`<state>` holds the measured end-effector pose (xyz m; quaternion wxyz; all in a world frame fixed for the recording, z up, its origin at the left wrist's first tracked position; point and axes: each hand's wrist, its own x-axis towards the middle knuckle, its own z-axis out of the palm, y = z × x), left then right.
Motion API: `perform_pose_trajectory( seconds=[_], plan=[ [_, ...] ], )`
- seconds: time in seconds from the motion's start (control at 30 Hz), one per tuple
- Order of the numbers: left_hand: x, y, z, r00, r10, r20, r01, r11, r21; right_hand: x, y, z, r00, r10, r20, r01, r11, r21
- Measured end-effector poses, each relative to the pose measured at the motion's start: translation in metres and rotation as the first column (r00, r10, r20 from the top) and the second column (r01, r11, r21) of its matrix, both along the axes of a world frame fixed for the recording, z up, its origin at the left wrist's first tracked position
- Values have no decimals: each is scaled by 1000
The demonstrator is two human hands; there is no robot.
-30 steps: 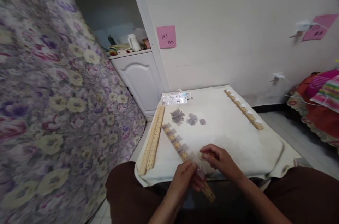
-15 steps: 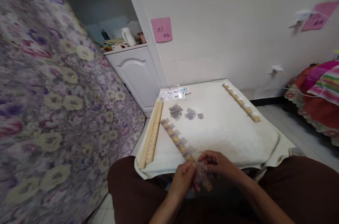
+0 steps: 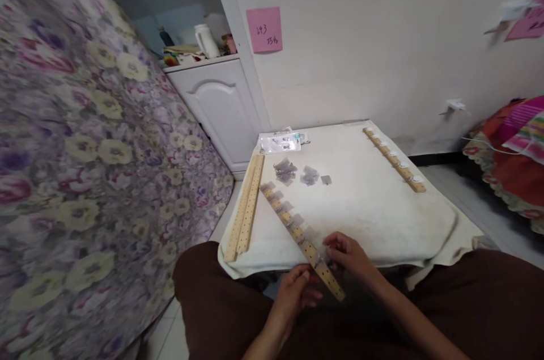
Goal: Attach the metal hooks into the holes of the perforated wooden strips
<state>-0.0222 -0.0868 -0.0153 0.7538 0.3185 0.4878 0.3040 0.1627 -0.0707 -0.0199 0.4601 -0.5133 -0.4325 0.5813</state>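
A perforated wooden strip [image 3: 325, 276] lies slanted across the near left of the table, its near end past the table edge. Clear square plastic hooks [image 3: 285, 215] are fixed in a row along it. By the strip's left edge, my left hand [image 3: 297, 287] is half curled with its fingers apart, its thumb off the strip's top face. My right hand [image 3: 346, 253] is closed at the strip's right edge, its fingertips on a clear plastic hook [image 3: 322, 262] there. Those fingers partly hide the hook.
Two bare perforated strips [image 3: 244, 210] lie along the table's left side. Loose clear hooks [image 3: 284, 170], a smaller pile [image 3: 309, 176] and one single hook [image 3: 326, 180] lie mid-table. Plastic packaging [image 3: 280, 143] sits at the back. Another strip with white hooks [image 3: 395, 160] lies at right.
My left hand has let go of the strip's top and moved down to its left edge. My right hand has stayed near the last hook. The camera view has tilted slightly.
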Motion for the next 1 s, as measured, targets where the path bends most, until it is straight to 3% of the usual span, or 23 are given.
perform_pose_trajectory(
  seconds=[0.17, 0.4, 1.0],
  plan=[
    [5, 1, -2, 992, 40, 120, -34, 998, -51, -1, 0, -7, 998, -2, 65, 1, 1000, 19],
    [9, 2, -3, 986, 71, 154, -60, 995, -77, -1, 0, -6, 994, 14, 107, -15, 1000, 8],
    [13, 6, -1, 994, 55, 96, -48, 996, -74, -5, -1, 1, 994, -18, 112, 18, 1000, -4]
  ],
)
